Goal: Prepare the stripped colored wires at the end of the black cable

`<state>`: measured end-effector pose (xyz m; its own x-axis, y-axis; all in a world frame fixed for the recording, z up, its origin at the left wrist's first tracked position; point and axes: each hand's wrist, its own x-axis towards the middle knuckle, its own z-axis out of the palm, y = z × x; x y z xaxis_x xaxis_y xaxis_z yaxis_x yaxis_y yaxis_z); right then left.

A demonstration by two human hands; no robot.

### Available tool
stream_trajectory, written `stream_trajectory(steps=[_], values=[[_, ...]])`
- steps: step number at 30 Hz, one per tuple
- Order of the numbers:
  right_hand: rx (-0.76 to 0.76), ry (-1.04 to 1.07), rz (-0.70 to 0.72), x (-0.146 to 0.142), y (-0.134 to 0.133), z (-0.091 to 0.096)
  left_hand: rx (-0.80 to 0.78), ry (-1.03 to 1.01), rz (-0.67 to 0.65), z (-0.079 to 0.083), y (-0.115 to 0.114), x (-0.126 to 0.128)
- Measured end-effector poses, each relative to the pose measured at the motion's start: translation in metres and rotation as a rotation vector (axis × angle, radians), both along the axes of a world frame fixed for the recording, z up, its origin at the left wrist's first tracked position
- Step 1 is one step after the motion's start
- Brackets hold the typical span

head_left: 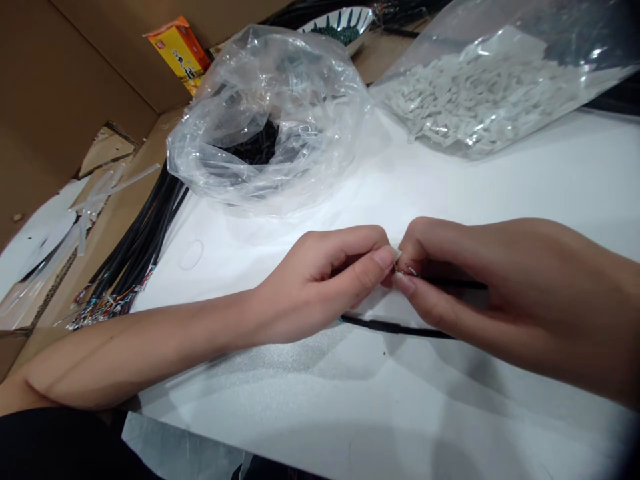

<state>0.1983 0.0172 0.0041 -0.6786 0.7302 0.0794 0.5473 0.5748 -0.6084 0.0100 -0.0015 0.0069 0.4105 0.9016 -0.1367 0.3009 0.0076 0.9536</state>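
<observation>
Over the white tabletop, my left hand [325, 287] and my right hand [500, 293] meet at the fingertips, both closed in a pinch. A small pale piece [398, 255] shows at the tip of my left thumb; the fingers hide most of it. Between my right thumb and forefinger are thin wire ends [409, 270], with a black cable [463, 284] running behind them under the palm. Another stretch of black cable [395, 326] lies just below the hands, with a bit of green-blue wire at its left end.
A clear plastic bag [320, 160] with black pieces stands behind my hands. Back right lies a bag of small white plastic pieces [460, 93]. Black cables with stripped coloured wires [140, 247] lie left, near clear tubes [100, 193]. Behind are a yellow-orange box [181, 53] and a dish [357, 23].
</observation>
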Motion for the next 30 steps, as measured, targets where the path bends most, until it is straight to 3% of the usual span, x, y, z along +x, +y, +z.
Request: stream_trajectory(steps=[9, 15, 30], values=[[-0.009, -0.048, -0.007, -0.0004, 0.0008, 0.0012, 0.003, -0.026, 0.029, -0.0024, -0.0015, 0.0016], [-0.020, -0.008, 0.001, -0.0004, 0.0014, -0.0004, -0.011, 0.009, -0.045, 0.0000, 0.0015, -0.0024], [-0.049, -0.036, -0.012, -0.0002, 0.0007, 0.0004, -0.009, 0.005, -0.051, -0.0004, 0.0021, -0.0029]])
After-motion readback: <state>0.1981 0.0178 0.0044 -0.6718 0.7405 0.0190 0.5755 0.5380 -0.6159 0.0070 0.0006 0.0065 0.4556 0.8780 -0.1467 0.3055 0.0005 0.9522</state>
